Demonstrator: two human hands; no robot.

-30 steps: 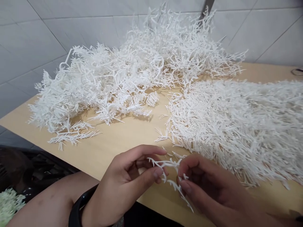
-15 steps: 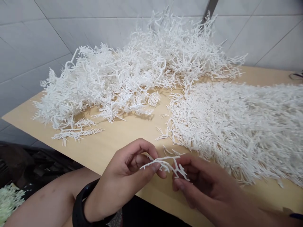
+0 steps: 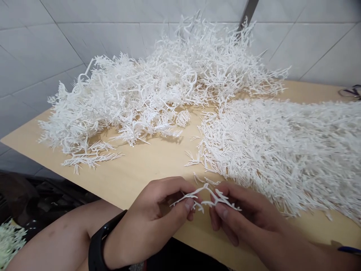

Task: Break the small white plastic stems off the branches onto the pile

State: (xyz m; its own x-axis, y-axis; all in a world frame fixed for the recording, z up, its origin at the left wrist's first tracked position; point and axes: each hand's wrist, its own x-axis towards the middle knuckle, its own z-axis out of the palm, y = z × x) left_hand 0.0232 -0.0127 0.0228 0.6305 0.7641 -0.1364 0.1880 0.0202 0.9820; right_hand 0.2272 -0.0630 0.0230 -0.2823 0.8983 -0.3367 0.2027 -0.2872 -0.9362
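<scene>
Left hand (image 3: 150,214) and right hand (image 3: 242,212) pinch one white branched plastic sprig (image 3: 205,197), a tangled white sprig heap (image 3: 141,101) and flatter white sprig spread (image 3: 282,150) lying on the pale wooden table (image 3: 141,177).

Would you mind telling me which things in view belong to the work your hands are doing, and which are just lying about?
Belonging to the work:
the left hand and right hand, both pinching a thin white branching plastic sprig;
the tall heap of white plastic sprigs;
the broad flat spread of white plastic sprigs.

Just lying about:
the pale green sprigs at lower left;
the small dark object on the far table corner.
</scene>
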